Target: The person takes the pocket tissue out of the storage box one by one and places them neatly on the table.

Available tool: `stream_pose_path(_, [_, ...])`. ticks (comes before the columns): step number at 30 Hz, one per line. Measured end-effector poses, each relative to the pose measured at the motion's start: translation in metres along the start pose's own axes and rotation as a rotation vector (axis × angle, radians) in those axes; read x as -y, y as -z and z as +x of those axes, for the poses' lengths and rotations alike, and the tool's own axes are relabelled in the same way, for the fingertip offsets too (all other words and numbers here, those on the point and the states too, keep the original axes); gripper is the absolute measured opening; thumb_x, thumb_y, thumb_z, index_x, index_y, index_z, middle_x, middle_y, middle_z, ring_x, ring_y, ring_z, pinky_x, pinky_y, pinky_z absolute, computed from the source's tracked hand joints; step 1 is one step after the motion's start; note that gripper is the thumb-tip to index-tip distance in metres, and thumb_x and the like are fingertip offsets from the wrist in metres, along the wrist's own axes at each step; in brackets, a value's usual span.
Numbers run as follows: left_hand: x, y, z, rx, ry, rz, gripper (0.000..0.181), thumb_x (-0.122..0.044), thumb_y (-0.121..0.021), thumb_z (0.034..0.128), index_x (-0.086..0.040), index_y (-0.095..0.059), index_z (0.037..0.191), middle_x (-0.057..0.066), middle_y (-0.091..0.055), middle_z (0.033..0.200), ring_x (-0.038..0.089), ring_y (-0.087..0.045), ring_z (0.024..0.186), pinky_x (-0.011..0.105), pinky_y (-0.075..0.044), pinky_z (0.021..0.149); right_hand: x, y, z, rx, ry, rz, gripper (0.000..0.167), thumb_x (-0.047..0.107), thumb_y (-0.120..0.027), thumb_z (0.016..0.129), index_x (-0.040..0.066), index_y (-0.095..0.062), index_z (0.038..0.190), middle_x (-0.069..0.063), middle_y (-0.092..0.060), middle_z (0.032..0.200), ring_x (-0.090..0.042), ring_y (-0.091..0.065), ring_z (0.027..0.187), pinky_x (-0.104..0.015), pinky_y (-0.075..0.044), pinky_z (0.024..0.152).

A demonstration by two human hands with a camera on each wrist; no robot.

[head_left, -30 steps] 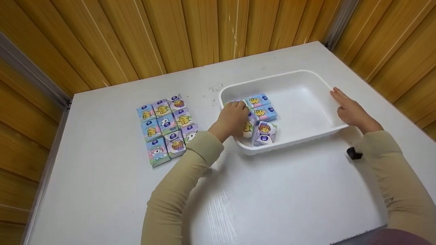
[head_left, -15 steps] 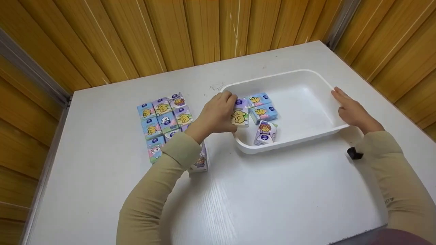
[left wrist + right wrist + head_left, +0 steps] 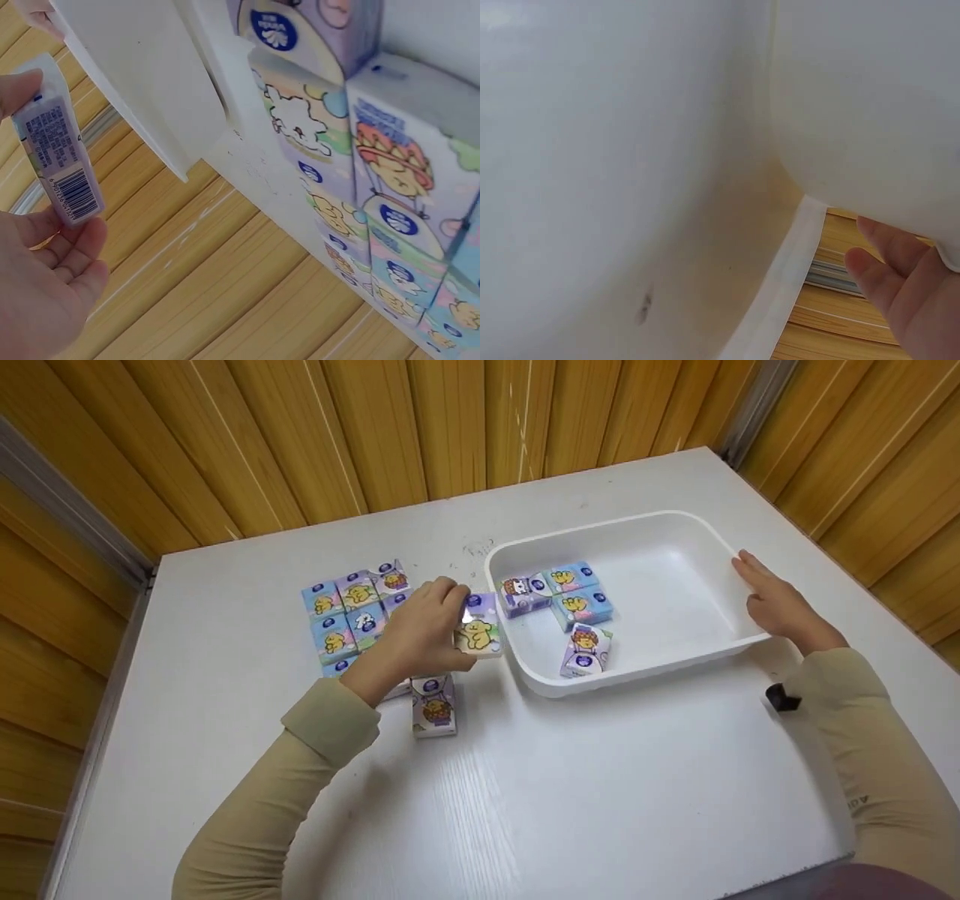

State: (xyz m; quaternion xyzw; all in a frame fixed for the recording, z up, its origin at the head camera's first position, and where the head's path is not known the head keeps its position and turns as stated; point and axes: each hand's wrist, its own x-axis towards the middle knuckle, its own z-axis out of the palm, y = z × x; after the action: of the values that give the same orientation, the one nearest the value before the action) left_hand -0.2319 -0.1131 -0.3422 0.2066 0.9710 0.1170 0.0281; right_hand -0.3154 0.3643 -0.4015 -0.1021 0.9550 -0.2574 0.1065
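Note:
My left hand pinches a small tissue pack with a yellow puppy print, raised just outside the left rim of the white plastic tray. In the left wrist view, thumb and fingers grip the ends of that tissue pack, its barcode side showing. Below the hand is a block of tissue packs, partly covered by hand and sleeve. One purple-and-white pack lies at the block's near right corner. My right hand rests on the tray's right rim with fingers extended.
Inside the tray, several tissue packs sit at the left end, including a purple one, blue ones and a tilted white one. A small black object is by the right sleeve. Wood-patterned walls bound the white table.
My left hand has lifted the puppy-print tissue pack out of the tray and moved left with it, uncovering a purple pack in the tray. The right hand stays on the rim.

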Motion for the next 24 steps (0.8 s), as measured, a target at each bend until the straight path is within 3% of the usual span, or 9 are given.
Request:
stream_pose_path(8, [0.017, -0.007, -0.026, 0.029, 0.068, 0.013, 0.082, -0.049, -0.068, 0.0631, -0.009, -0.040, 0.129, 0.007, -0.044, 0.120, 0.020, -0.042, 0.107, 0.037, -0.037, 0.099, 0.000, 0.000, 0.000, -0.002, -0.008, 0.007, 0.059, 0.000, -0.023, 0.089, 0.010, 0.002, 0.142, -0.008, 0.013, 0.148, -0.035, 0.009, 0.134, -0.053, 0.002, 0.107])
stream_pose_path(24, [0.048, -0.018, -0.084, 0.122, 0.113, 0.043, 0.084, -0.043, -0.075, 0.0582, -0.001, -0.045, 0.125, 0.010, -0.050, 0.111, 0.025, -0.047, 0.102, 0.042, -0.041, 0.094, 0.001, 0.000, 0.000, 0.006, 0.003, 0.002, 0.058, 0.000, -0.023, 0.090, 0.007, 0.001, 0.142, -0.010, 0.013, 0.148, -0.036, 0.008, 0.133, -0.053, 0.002, 0.107])
